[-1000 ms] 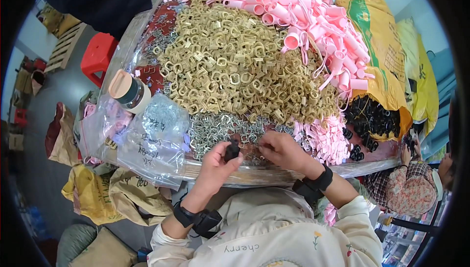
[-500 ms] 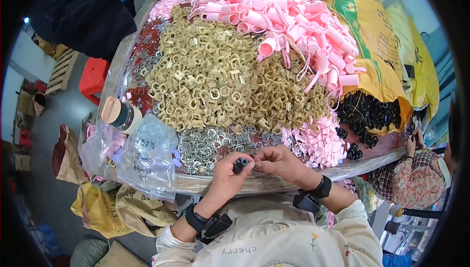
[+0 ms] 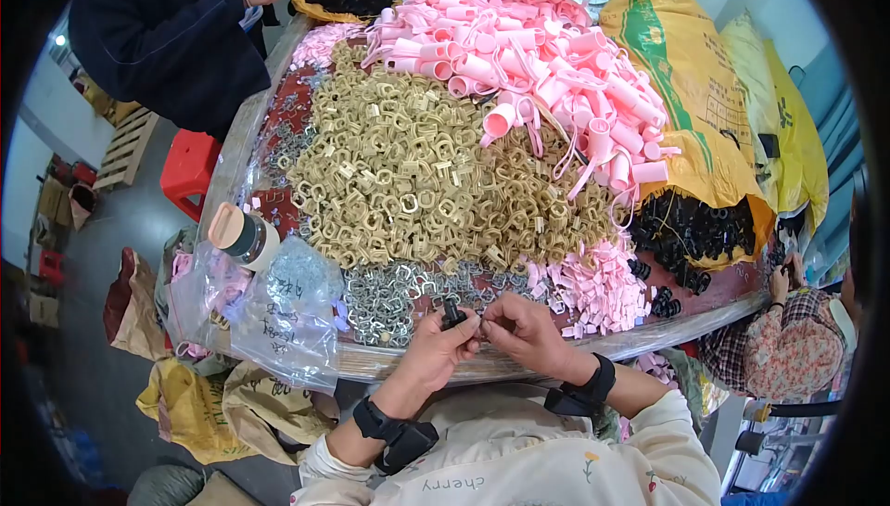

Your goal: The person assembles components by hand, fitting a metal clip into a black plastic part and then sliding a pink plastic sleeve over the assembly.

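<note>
My left hand is closed round a small black plastic fitting, whose narrow end points up past the fingers. Close beside it, my right hand pinches thumb and forefinger together near the fitting's lower end. Whatever lies in that pinch is too small to make out. Both hands are over the table's near edge, just in front of loose silver metal buckles. Pink flat pieces lie in a heap to the right of my right hand.
Beige plastic buckles cover the table's middle, with pink tubes on straps behind. A yellow sack spills black parts at right. A lidded bottle and plastic bag stand left. Co-workers are at far left and right.
The black fitting has tipped from facing me end-on to showing its side. My hands stay close together. The whole view has shifted slightly, and the far-left person's hands now show more.
</note>
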Demonstrator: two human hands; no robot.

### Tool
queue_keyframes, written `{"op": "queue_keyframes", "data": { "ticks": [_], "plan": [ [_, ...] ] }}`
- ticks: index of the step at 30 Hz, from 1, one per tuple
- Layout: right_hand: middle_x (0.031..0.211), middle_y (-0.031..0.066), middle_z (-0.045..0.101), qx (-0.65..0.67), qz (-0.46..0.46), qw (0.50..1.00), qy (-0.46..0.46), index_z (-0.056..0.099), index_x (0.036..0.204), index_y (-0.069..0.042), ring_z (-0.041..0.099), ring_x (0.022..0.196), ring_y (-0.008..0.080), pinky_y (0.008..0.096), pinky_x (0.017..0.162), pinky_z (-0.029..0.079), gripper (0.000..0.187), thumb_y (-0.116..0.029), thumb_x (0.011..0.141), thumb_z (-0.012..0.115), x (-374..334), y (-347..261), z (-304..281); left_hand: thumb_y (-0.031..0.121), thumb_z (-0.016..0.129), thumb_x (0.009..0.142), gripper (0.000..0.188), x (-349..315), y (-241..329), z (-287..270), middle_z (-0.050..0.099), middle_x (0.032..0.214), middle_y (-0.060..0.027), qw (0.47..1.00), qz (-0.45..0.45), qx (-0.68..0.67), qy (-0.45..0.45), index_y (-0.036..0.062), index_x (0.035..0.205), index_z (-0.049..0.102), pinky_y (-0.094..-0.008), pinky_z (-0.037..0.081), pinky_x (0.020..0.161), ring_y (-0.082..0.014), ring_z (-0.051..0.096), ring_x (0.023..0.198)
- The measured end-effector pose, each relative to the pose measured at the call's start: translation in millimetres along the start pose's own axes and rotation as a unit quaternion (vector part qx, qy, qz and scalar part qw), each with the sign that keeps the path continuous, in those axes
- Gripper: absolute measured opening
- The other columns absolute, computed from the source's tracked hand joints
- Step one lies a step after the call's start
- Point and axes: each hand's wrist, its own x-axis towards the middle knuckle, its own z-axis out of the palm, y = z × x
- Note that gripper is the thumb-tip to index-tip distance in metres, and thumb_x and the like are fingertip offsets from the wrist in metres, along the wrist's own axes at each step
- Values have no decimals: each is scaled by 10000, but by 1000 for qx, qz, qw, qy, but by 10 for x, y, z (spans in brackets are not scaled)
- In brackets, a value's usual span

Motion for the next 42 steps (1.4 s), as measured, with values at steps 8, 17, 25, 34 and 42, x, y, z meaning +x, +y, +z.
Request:
{"op": "queue_keyframes", "data": {
  "ticks": [8,17,25,34,42],
  "plan": [
    [679,80,472,-42,-41,998,0,493,788,-13,492,577,195,277,488,394,85,-37,740,560,59,-85,56,133,559,789,110,-5,13,-86,539,719,-9,998,-15,-54,-21,54,856,521,-182,396,474,-82,491,580],
    [721,81,477,-27,-62,996,-59,489,787,-26,498,627,230,292,530,395,105,-26,716,566,94,-134,29,192,494,831,209,-149,122,-49,547,834,-29,987,-28,-134,-79,48,983,488,-206,424,546,-95,517,662],
    [859,70,479,-171,-191,964,-68,499,763,-54,472,835,243,326,714,341,153,-23,647,595,169,-310,-37,207,425,865,323,-221,47,-196,529,978,-56,991,16,-58,-118,17,1126,420,-250,463,674,-120,536,815],
    [957,36,463,-213,-225,947,-82,526,666,-70,432,914,226,361,737,291,118,-98,578,599,219,-212,18,226,425,868,373,-192,-15,-185,505,1015,-52,997,4,-3,-79,0,1162,389,-249,455,720,-113,520,852],
    [895,18,490,-233,-178,947,-132,540,637,-70,434,907,202,340,725,304,102,-105,569,606,224,-291,45,195,405,875,350,-282,-56,-162,493,1047,-60,993,13,83,-84,-16,1153,379,-272,440,772,-137,516,904]
  ]
}}
